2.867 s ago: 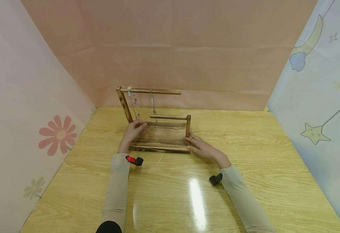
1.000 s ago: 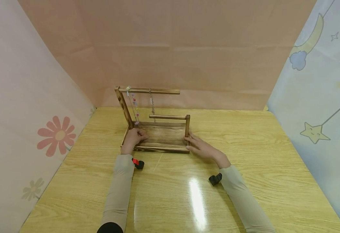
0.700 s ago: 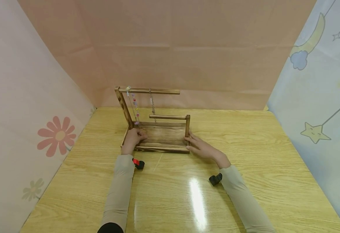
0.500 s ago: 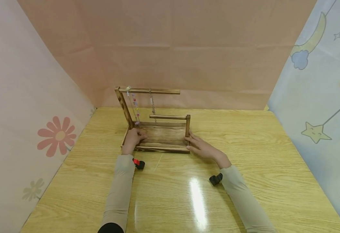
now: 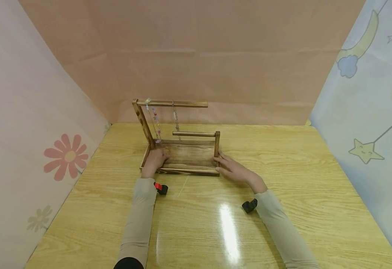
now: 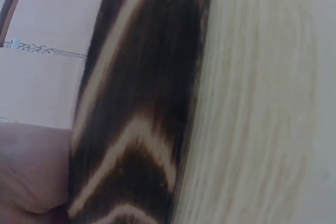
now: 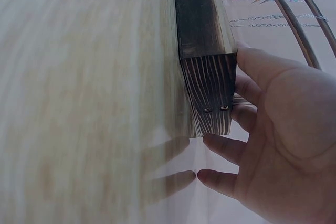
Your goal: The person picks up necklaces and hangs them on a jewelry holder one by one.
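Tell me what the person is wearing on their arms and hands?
Both arms have long, snug beige sleeves that reach the wrists. The left hand and right hand are bare, with no gloves or rings to see. A small black gadget with a red part sits at the left wrist, and an all-black one at the right wrist. A bit of black cloth shows near the left elbow.

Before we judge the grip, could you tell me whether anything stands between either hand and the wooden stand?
Nothing visible does. The left hand rests on the left end of the wooden stand, and the right hand touches its right end beside the short post.
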`<move>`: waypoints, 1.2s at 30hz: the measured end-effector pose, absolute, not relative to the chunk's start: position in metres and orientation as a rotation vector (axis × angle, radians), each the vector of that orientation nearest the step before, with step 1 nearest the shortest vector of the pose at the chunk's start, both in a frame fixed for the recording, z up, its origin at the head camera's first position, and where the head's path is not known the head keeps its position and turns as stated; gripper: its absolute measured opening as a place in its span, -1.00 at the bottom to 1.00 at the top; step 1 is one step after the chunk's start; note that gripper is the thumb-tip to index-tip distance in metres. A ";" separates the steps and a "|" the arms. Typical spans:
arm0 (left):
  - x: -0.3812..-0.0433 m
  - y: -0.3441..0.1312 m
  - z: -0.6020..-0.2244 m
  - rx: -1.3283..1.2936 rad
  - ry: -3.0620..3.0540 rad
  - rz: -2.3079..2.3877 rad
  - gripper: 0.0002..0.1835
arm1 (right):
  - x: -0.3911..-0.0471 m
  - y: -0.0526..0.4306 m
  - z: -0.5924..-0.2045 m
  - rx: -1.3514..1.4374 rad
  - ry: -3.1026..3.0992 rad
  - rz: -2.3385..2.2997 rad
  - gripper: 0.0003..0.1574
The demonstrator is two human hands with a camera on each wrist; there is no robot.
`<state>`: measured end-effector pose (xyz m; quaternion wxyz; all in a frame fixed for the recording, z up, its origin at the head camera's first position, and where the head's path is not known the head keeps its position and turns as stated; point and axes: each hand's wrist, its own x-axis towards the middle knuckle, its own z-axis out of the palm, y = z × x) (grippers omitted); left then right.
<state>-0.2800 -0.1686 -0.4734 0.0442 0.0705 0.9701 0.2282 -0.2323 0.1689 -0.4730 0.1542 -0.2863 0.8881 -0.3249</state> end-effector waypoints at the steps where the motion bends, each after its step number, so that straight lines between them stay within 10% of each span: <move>1: -0.280 -0.168 -0.473 0.241 2.976 0.673 -0.52 | -0.232 0.169 -0.473 -0.824 2.550 -0.928 -0.28; 36: -0.278 -0.188 -0.466 0.394 2.707 1.002 -0.66 | -0.234 0.170 -0.479 -0.842 2.573 -0.928 -0.27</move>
